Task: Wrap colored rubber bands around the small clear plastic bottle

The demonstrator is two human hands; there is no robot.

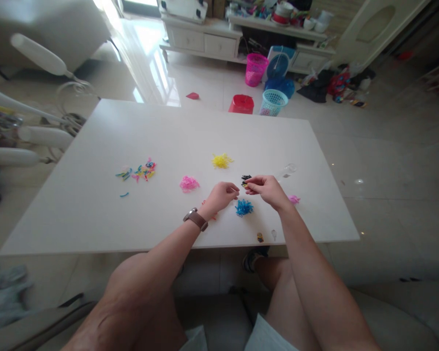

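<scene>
My right hand (264,189) is pinched at a pile of small black pieces (246,177). A yellowish bit shows by its fingertips, too small to name. My left hand (224,193), with a watch (195,219) on the wrist, hovers just left of it, thumb and fingertips together; what they hold, if anything, is hidden. Below and between the hands lies a heap of blue strip-like pieces (244,207). Red pieces (214,216) are partly covered by my left wrist. A small pink pile (294,199) sits beside my right wrist.
On the white table (161,224) lie yellow pieces (221,161), pink pieces (189,184) and a mixed-colour group (145,170). A transparent object (289,169) lies at right. Near the front edge are a small yellow-and-dark figure (260,237) and a small transparent item (274,234). Baskets stand beyond.
</scene>
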